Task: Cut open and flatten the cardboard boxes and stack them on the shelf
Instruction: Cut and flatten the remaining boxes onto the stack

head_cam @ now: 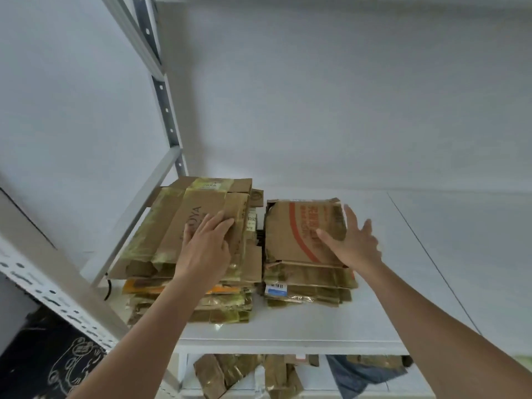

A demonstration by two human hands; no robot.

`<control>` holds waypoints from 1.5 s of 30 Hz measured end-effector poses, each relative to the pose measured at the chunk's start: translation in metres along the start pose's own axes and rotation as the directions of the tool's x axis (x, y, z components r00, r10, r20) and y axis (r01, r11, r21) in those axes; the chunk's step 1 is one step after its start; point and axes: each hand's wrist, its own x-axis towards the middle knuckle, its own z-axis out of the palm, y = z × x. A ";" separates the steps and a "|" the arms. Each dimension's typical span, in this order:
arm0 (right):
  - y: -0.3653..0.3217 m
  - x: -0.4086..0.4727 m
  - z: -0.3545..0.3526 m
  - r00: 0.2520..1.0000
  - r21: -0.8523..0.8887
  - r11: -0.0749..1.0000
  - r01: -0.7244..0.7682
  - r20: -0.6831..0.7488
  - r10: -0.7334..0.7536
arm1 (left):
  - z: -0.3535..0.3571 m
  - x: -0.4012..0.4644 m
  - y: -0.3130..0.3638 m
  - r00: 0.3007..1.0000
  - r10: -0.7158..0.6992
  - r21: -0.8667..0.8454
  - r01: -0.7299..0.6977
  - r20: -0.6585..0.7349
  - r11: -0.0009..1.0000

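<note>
Left stack of flattened boxes (195,249): on the white shelf (288,326), hard against the shelf's left side rail (135,214). The top sheet's long axis runs away from me, tilted a little to the right. It overhangs the layers below, so the pile is not square.

Right stack (305,254): just beside the left one, a narrow dark gap between them. It is lower, and its top sheet carries a red printed band. Its long axis also runs away from me.

My left hand (207,243): flat on the top sheet of the left stack, fingers together and pointing along the sheet's length. This grip is a flat press; nothing is pinched.

My right hand (354,243): grip wide, fingers spread, over the right edge of the right stack. Whether the palm touches the cardboard I cannot tell.

Judgement: each stack sits directly under its own hand, so squaring up needs no crossing over. The left pile needs nudging back along its long axis. More cardboard (247,372) lies on the lower level.
</note>
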 end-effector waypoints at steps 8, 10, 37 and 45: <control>0.041 0.001 0.021 0.962 0.329 0.941 0.078 0.222 -0.158 | 0.030 0.001 0.049 0.994 -0.088 0.229 0.071 0.065 0.971; 0.045 0.007 0.014 0.954 0.309 0.946 0.097 0.244 -0.177 | 0.037 -0.003 0.057 0.997 -0.071 0.389 0.064 0.004 0.919; 0.075 0.036 0.015 0.941 0.483 0.874 -0.048 0.315 -0.122 | 0.143 0.004 0.123 0.829 -0.456 -0.060 0.499 0.323 0.865; 0.080 0.040 0.005 0.888 0.566 0.810 -0.154 0.439 -0.138 | 0.146 -0.001 0.101 0.867 -0.350 -0.290 0.458 0.355 0.840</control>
